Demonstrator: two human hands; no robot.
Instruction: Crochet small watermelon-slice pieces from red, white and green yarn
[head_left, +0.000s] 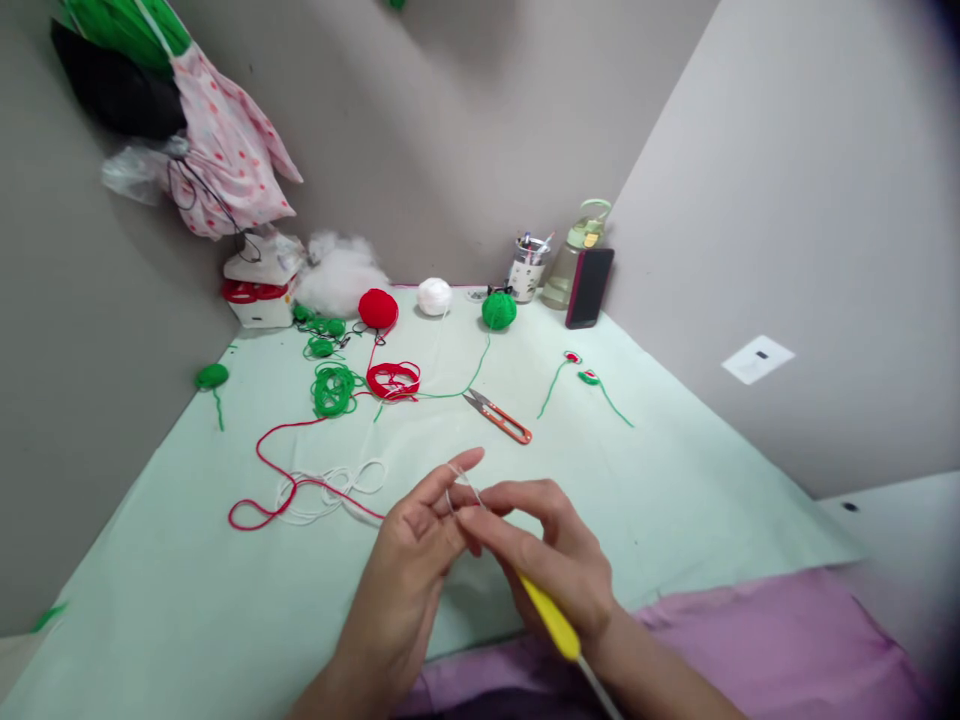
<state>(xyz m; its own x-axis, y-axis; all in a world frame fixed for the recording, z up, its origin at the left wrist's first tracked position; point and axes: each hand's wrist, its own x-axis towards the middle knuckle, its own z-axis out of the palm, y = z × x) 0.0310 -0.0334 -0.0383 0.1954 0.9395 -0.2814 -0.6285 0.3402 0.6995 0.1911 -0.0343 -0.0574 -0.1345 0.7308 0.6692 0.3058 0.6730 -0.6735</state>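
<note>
My right hand [559,560] is closed around a crochet hook with a yellow handle [551,615], its metal end pointing down toward me. My left hand [412,560] faces it with the index finger raised, and white yarn [469,485] runs over that finger to the right fingertips. The left thumb and lower fingers pinch close to the hook's tip. What sits between the fingertips is mostly hidden. Red yarn [337,490] trails across the table and passes behind my left hand. A loose coil of white yarn [330,492] lies to the left.
Orange-handled thread snips [501,418] lie ahead, with small crocheted pieces [589,377] to their right. Behind are red [378,309], white [434,297] and green [499,311] yarn balls, fluffy stuffing [341,275], a pen cup [527,270], a bottle [574,260] and a phone [590,288].
</note>
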